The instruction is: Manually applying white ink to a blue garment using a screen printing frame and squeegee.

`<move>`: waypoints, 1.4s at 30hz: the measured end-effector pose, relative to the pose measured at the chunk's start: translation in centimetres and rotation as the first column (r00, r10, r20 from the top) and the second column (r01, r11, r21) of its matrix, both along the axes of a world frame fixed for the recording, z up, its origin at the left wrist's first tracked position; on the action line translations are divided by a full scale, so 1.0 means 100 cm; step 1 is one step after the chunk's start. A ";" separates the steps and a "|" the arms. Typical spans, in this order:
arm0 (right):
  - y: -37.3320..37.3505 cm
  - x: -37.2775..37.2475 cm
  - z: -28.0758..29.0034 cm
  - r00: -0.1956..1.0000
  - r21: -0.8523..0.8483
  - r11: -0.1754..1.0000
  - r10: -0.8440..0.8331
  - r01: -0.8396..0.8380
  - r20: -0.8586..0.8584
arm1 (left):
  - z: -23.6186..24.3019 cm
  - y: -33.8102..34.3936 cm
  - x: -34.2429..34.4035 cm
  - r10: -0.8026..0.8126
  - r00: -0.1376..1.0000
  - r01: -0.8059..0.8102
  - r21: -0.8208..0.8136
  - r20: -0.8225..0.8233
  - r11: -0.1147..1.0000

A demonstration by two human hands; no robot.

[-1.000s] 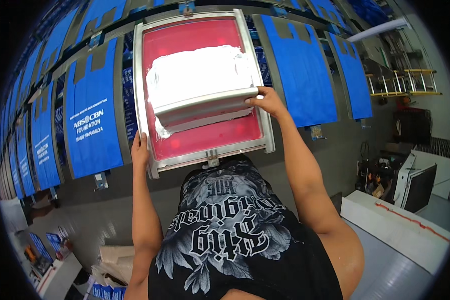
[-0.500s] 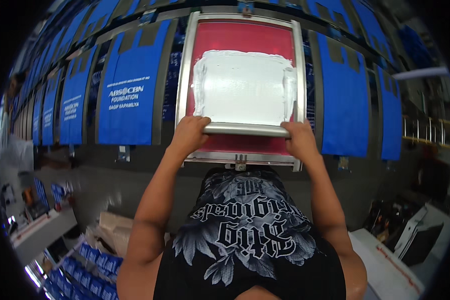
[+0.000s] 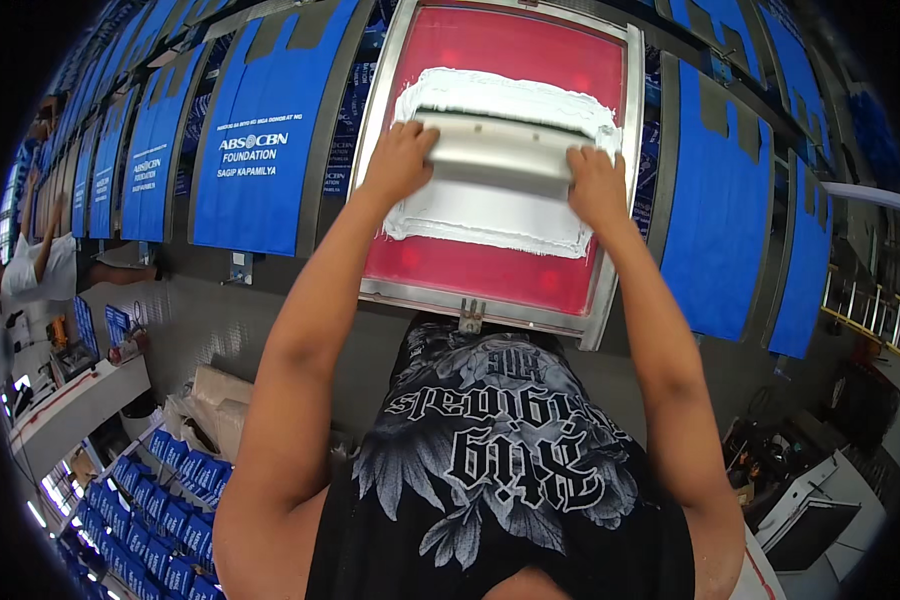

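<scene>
Both hands grip the ends of a wide metal squeegee, which lies across a screen-printing frame. My left hand closes round its left end, and my right hand round its right end. White ink covers a rough rectangle of the mesh, with thick ridges along its edges. Red mesh surrounds the ink, bordered by the silver screen frame. A metal clamp sits at the frame's near edge. The squeegee's blade edge is partly hidden and smeared by motion.
Blue printed fabric panels lie on boards to the left and right, in rows. At far left is another person. Stacked blue items fill the lower left, near cardboard. A ladder shows at right.
The squeegee and both hands have moved away from my body, up the screen. An inked area now shows on the near side of the squeegee. The view has tilted, and a person appears at far left.
</scene>
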State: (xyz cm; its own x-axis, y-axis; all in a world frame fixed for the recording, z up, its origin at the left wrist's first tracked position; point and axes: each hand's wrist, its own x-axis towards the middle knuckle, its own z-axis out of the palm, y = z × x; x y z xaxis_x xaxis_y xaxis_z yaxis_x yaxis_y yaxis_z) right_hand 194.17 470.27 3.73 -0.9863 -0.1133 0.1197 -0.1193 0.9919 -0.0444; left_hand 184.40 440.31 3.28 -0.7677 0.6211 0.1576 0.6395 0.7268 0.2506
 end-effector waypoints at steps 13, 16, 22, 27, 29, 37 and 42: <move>-0.019 0.055 0.036 0.971 -0.220 0.970 -0.045 0.098 0.234 | 0.023 -0.031 0.057 0.048 0.996 -0.056 0.106 0.079 0.993; 0.020 -0.042 0.029 0.988 -0.020 0.997 -0.075 0.079 0.132 | 0.039 0.018 -0.047 0.174 0.967 -0.158 -0.096 0.184 0.983; -0.004 0.006 0.070 0.927 -0.124 0.987 -0.049 0.102 0.371 | 0.063 -0.019 0.003 0.137 0.942 -0.080 -0.190 0.306 0.979; -0.035 0.107 0.054 0.943 -0.319 0.933 -0.056 0.167 0.328 | 0.036 -0.040 0.105 -0.011 0.989 -0.009 0.136 0.148 0.991; -0.011 0.053 0.034 0.972 -0.222 0.969 -0.059 0.110 0.227 | 0.038 -0.017 0.041 0.105 0.973 -0.099 -0.040 0.205 0.994; 0.008 -0.019 0.076 0.952 -0.168 0.980 -0.050 0.105 0.302 | 0.071 -0.001 -0.031 0.122 0.945 -0.068 -0.182 0.303 0.981; -0.030 0.107 0.067 0.928 -0.267 0.953 -0.037 0.145 0.372 | 0.044 -0.039 0.102 -0.045 0.983 0.007 0.208 0.176 0.978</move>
